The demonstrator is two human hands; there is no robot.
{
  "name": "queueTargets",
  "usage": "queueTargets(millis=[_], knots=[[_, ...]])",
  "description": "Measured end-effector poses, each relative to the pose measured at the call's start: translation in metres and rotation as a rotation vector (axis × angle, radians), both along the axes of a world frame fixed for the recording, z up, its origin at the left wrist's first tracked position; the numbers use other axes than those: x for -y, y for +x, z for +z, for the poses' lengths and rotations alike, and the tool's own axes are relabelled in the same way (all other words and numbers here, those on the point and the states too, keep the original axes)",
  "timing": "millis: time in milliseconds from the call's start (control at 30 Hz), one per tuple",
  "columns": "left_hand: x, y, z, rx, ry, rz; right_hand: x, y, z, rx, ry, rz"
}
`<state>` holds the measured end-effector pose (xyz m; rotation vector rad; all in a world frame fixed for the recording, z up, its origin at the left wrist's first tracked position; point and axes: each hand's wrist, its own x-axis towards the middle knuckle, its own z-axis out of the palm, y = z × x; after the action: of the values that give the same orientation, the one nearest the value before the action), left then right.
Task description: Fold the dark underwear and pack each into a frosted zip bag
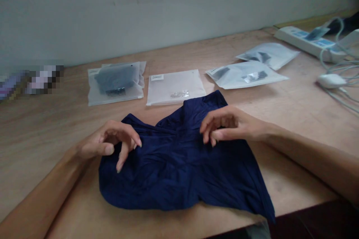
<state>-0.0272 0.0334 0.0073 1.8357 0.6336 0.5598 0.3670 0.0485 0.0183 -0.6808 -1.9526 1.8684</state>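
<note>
A navy blue garment (174, 168) of thin, stretchy-looking cloth lies spread and wrinkled on the wooden table (42, 130); its exact kind is unclear. Over its left part is my left hand (112, 142), fingers apart and bent, holding nothing. My right hand (224, 125) hovers at the upper right part of the cloth with loosely curled fingers and nothing visible in them. Whether its fingertips touch the fabric I cannot tell. Just beyond the garment lies a frosted zip bag (176, 82) with a small white label and dark printing; it looks flat.
Frosted bags with dark contents (116, 82) lie at the back left. Two more bags (246, 76) rest at the back right. A white power strip (308, 43) and a charger (332, 80) with cables are far right. Behind the table rises a wall (134, 11).
</note>
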Motion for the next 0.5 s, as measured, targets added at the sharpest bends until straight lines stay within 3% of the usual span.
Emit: queueTargets(millis=[33, 100, 167, 233, 300, 400, 500], knots=[[0.002, 0.005, 0.002, -0.066, 0.010, 0.014, 0.002, -0.003, -0.003, 0.088, 0.180, -0.166], [0.007, 0.016, 0.002, -0.259, 0.229, 0.201, 0.006, -0.008, -0.011, 0.265, 0.590, -0.368], [0.011, 0.028, 0.000, -0.393, 0.655, 0.361, 0.009, -0.009, -0.016, 0.370, 0.950, -0.431], [0.013, 0.037, -0.001, -0.419, 0.923, 0.268, 0.013, -0.009, -0.018, 0.401, 1.165, -0.380], [0.014, 0.043, -0.002, -0.484, 0.968, 0.112, 0.016, -0.009, -0.016, 0.424, 1.245, -0.255], [0.013, 0.045, 0.000, -0.623, 0.897, -0.063, 0.020, -0.011, -0.015, 0.496, 1.231, -0.091], [0.013, 0.042, 0.001, -0.617, 0.939, -0.080, 0.024, -0.012, -0.016, 0.574, 1.179, -0.059]])
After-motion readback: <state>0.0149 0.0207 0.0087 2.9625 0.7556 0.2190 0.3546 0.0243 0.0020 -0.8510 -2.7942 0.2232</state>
